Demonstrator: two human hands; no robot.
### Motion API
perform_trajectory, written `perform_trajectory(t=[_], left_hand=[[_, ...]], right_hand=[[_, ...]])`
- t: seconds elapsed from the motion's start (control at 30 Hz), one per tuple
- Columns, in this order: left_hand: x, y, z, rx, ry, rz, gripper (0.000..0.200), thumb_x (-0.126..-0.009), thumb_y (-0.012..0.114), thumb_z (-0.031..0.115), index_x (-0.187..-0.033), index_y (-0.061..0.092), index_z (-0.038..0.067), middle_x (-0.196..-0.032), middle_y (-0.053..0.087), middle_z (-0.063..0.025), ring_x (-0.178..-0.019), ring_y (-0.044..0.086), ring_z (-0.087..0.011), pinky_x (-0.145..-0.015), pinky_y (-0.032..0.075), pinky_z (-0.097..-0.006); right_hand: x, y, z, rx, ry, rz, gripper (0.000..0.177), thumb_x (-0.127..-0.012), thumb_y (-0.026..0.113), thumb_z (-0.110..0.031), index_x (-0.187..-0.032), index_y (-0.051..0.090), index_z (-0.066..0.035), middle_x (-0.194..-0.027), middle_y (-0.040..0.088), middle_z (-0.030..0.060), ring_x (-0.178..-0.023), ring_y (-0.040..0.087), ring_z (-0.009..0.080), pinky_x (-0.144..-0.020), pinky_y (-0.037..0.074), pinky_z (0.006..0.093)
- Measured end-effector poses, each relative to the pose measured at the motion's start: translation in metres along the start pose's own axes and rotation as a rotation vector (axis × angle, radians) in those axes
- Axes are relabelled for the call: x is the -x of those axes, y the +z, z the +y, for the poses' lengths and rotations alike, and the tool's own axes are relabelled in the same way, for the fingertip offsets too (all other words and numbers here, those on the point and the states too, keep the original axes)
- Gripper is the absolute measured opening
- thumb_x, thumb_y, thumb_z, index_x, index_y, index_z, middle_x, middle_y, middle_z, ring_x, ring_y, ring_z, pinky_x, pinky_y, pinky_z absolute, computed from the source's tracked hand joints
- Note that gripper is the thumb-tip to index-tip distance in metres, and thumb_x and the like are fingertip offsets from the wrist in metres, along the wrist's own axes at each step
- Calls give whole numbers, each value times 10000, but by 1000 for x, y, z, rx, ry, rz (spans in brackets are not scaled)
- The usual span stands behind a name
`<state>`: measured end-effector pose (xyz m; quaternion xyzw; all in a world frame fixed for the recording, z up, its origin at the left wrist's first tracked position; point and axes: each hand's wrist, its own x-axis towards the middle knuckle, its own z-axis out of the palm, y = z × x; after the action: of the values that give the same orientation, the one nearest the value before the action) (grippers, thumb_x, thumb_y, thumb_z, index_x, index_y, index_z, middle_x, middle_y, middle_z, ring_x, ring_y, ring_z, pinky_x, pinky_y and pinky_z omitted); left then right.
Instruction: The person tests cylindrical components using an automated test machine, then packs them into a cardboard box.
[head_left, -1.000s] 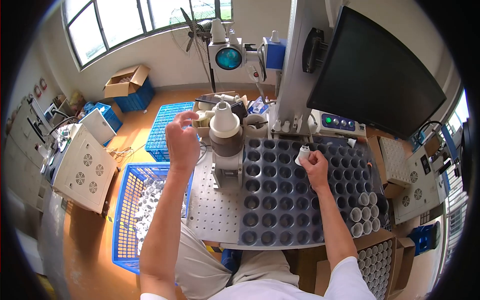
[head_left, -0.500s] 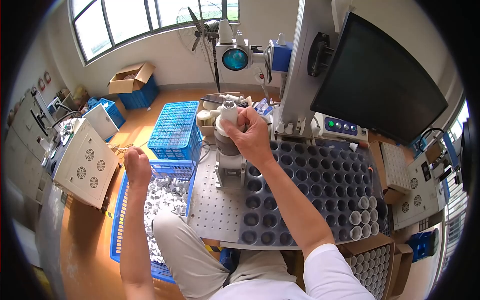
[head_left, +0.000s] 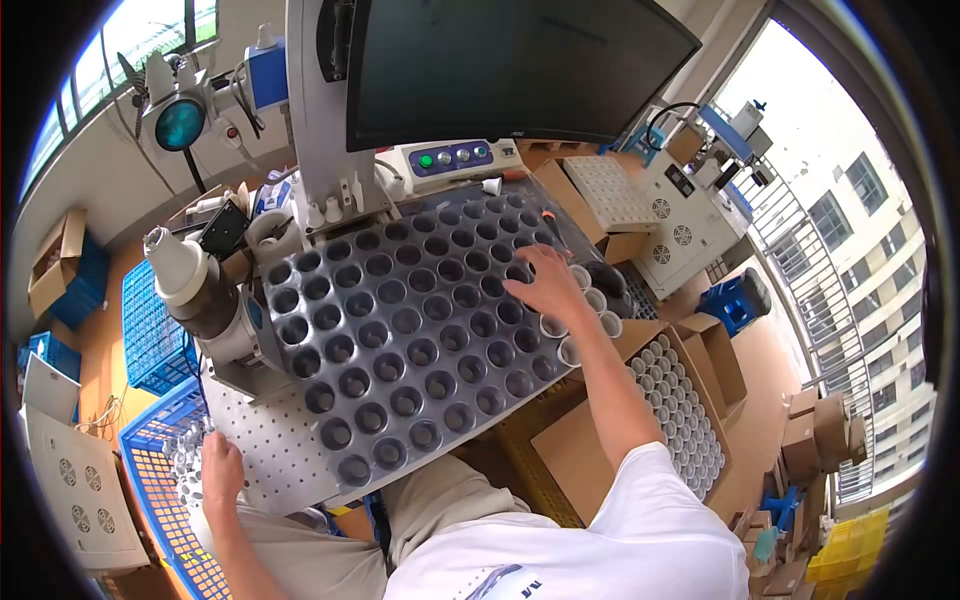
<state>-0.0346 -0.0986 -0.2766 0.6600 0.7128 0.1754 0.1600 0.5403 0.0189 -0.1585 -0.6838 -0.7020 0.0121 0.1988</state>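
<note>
My right hand point(head_left: 548, 287) is over the right side of a black tray point(head_left: 395, 322) with rows of round holes. Its thumb and fingers are apart, and nothing shows between them. Several white cups point(head_left: 570, 350) stand in the tray's right edge, close beside and partly behind this hand. Low on the left, my left hand point(head_left: 222, 468) is closed in a fist by the blue basket point(head_left: 160, 470) of small white parts; whatever it holds is hidden. A white conical part point(head_left: 178, 265) sits tilted in view on top of the grey fixture point(head_left: 235, 335).
A perforated metal plate point(head_left: 265, 440) lies left of the tray. A box point(head_left: 678, 405) full of white cups stands at the right. Behind the tray are a button panel point(head_left: 450, 156), a monitor point(head_left: 510, 70) and a column. A lensed machine head point(head_left: 181, 124) hangs at upper left.
My right hand has left the white part on the fixture and moved right, over the tray. My left hand has lowered towards the basket. The view has turned right.
</note>
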Motion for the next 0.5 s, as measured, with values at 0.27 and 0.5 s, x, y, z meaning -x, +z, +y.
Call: perform_trajectory(t=[0.27,0.5], left_hand=[[5,-11,23,33,-21,9,65,-810,489,32,-824,456,-23,-857,510,-212,-862,489,-405,-765,408,-481],[5,-9,12,63,-69,19,66,-797,476,21,-832,459,-32,-860,516,-234,-862,483,-434,-774,399,-494]], right_hand=[[-2,-28,84,91,186,-393,724,-584,758,-453,-1183,607,-76,-1237,540,216,-1207,469,348,-1029,379,396],[-28,-74,34,101,192,-332,650,-601,743,-399,-1126,623,-34,-1175,564,205,-1171,477,332,-992,406,382]])
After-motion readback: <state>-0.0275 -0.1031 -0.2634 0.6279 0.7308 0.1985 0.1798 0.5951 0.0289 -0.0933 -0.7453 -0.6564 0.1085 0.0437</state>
